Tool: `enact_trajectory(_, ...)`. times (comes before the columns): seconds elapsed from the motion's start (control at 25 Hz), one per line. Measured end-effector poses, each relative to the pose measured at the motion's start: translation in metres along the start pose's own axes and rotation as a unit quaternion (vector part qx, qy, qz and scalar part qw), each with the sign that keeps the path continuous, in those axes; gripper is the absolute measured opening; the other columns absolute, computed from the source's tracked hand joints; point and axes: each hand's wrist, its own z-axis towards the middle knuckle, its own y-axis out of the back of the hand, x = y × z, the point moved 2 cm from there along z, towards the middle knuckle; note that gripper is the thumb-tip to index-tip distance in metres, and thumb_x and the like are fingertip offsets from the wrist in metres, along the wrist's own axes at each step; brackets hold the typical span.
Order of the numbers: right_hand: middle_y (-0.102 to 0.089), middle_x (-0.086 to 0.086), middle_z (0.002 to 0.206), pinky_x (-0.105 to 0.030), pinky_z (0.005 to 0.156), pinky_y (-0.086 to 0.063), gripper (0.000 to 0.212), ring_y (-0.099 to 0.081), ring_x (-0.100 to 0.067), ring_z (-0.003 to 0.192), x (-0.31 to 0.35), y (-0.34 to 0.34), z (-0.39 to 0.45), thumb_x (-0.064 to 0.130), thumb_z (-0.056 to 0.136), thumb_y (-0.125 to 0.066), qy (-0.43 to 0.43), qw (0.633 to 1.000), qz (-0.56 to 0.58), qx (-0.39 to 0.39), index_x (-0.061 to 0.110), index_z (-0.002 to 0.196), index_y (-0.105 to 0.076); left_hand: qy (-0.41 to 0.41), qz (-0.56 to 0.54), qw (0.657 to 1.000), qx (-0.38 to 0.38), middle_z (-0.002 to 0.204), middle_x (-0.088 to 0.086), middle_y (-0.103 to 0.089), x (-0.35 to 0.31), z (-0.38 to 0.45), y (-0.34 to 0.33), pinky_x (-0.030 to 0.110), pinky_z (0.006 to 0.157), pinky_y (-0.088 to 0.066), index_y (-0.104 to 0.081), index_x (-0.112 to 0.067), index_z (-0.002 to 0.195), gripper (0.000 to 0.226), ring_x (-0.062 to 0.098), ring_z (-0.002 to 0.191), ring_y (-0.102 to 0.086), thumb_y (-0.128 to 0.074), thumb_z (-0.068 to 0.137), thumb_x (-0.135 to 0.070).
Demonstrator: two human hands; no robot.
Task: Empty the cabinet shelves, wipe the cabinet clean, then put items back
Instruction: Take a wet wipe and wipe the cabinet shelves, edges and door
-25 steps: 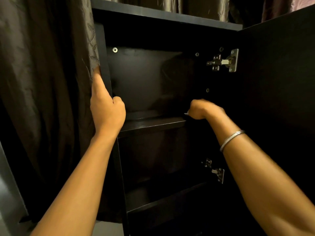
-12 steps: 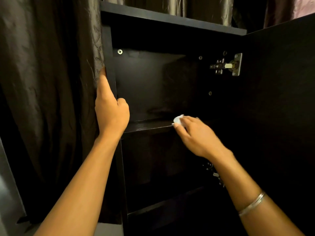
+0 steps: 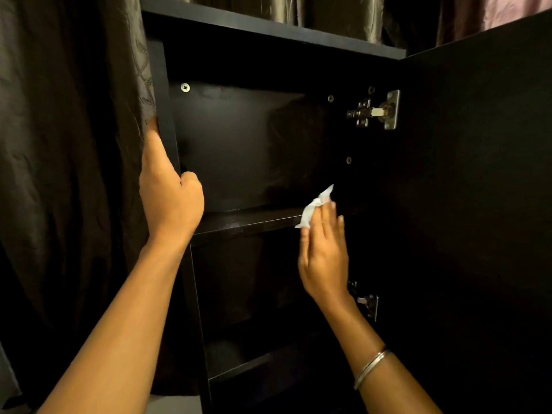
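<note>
You're mid-wipe: your right hand [image 3: 324,258] pinches the crumpled white wipe [image 3: 313,211] at the dark upper shelf's front edge [image 3: 248,224] while your left hand [image 3: 168,192] grips the black cabinet's side panel [image 3: 163,94]; next, sweep it along that shelf.

Your right hand [image 3: 324,258] has pulled back from deep in the cabinet, where it was a curled fist a second ago, to the front edge of the upper shelf [image 3: 245,224]. The white wipe [image 3: 312,212], barely visible before, now sticks out above your fingertips [image 3: 330,206], and your wrist has dropped lower
</note>
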Motion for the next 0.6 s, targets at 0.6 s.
enact_trajectory(0.6, -0.047, -0.006, 0.148, -0.043, 0.121, -0.025, 0.042, -0.033, -0.019, 0.145, 0.042, -0.003, -0.003, 0.014, 0.100, -0.049, 0.049, 0.992, 0.110, -0.032, 0.005, 0.141, -0.050, 0.005, -0.031, 0.998, 0.045, 0.166, -0.002, -0.019, 0.002, 0.000, 0.004, 0.018, 0.119, -0.016, -0.015, -0.019, 0.159, 0.076, 0.011, 0.152, -0.016, -0.050, 0.095, 0.001)
